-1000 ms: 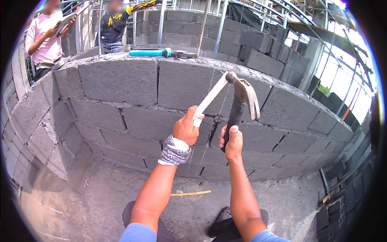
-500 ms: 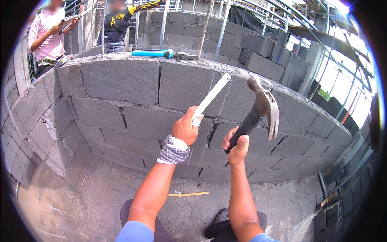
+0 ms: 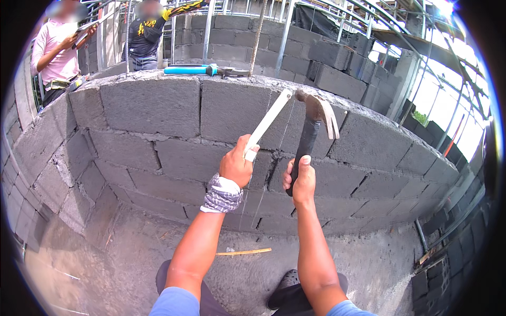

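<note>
Head view: left hand [image 3: 237, 166] grips a pale wooden strip [image 3: 270, 122] against the block wall [image 3: 158, 110]; right hand [image 3: 300, 181] clenches a hammer [image 3: 311, 124]. A skewed blow could hit the fingers.

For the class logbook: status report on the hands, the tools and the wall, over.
Left hand grips pale flat stick against block wall. Right hand holds claw hammer, head at stick's top. Blue level lies on the wall top, clear.

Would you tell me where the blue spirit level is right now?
In the head view, the blue spirit level lies flat atop the grey concrete block wall, upper left, beyond the left hand.
</note>
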Action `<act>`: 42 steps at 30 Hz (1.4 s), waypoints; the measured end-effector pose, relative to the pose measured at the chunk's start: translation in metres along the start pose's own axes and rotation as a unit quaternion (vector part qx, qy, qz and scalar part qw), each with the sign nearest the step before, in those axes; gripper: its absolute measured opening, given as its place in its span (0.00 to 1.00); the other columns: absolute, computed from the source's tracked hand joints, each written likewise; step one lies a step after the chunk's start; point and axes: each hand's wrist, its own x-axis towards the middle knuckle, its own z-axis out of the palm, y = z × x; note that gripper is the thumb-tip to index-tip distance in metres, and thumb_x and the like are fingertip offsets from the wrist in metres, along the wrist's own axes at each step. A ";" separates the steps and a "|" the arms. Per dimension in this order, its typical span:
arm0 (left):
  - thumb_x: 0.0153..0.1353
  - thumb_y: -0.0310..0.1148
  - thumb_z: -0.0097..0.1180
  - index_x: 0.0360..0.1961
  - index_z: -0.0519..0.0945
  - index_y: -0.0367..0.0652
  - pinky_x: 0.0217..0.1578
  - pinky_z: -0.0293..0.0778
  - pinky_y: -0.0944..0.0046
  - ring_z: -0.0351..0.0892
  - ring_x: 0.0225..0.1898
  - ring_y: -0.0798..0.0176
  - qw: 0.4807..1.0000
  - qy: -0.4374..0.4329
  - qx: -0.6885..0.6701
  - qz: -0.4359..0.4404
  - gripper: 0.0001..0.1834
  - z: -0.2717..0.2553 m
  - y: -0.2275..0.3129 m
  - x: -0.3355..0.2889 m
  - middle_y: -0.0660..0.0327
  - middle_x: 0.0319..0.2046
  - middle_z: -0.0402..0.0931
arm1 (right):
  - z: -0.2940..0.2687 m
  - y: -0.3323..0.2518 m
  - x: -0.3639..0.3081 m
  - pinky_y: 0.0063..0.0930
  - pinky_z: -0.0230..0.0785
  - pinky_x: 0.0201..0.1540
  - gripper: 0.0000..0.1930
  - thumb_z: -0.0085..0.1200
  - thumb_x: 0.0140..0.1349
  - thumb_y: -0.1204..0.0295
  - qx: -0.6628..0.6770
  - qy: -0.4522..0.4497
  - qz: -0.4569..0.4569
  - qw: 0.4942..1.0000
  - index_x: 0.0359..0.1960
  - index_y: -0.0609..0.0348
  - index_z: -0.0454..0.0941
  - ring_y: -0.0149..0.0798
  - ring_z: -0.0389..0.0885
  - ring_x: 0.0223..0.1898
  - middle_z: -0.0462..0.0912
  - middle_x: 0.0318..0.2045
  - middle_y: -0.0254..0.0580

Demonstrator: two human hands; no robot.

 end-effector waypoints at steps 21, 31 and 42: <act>0.76 0.38 0.57 0.63 0.73 0.49 0.39 0.80 0.41 0.86 0.43 0.30 0.999 0.019 0.016 0.029 0.18 0.012 0.015 -0.011 0.43 0.40 0.86 | 0.001 -0.010 -0.026 0.26 0.64 0.23 0.46 0.51 0.57 0.18 0.046 0.024 -0.146 0.988 0.32 0.58 0.69 0.29 0.69 0.18 0.69 0.18 0.32; 0.77 0.39 0.55 0.62 0.73 0.47 0.38 0.78 0.40 0.85 0.42 0.28 1.000 0.007 -0.003 0.010 0.17 0.009 0.019 -0.012 0.40 0.39 0.85 | -0.001 -0.001 -0.019 0.24 0.62 0.21 0.41 0.42 0.70 0.25 0.019 0.017 -0.094 0.995 0.32 0.59 0.72 0.28 0.70 0.17 0.72 0.18 0.33; 0.78 0.39 0.55 0.62 0.73 0.49 0.37 0.78 0.40 0.85 0.40 0.27 1.000 0.004 -0.006 0.012 0.17 0.006 0.014 -0.007 0.40 0.35 0.84 | -0.009 -0.008 -0.011 0.24 0.60 0.20 0.39 0.42 0.73 0.28 0.004 0.012 -0.106 0.994 0.30 0.58 0.73 0.27 0.69 0.17 0.71 0.17 0.31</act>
